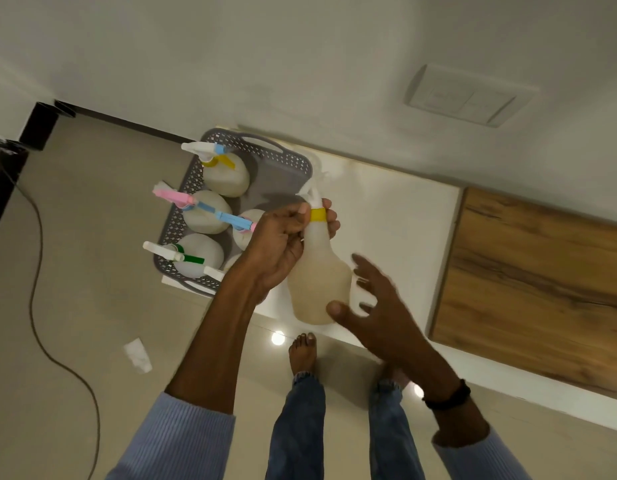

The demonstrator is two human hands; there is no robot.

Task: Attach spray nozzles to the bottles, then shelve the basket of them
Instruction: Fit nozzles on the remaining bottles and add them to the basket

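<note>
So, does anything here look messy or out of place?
One thing: a crumpled white scrap lies on the floor left of the person's bare foot, like dropped litter. A dark cable also trails loose across the floor nearby. The basket of bottles looks orderly, and I see no spill.

Plain white wall point(300, 46) with a switch plate point(470, 95). Glossy beige floor point(75, 237) with a trailing black cable point(37, 271). White worktop point(404, 220) beside a wood-grain panel point(542, 278).

No readable text, label, brand, number or sign anywhere.
</note>
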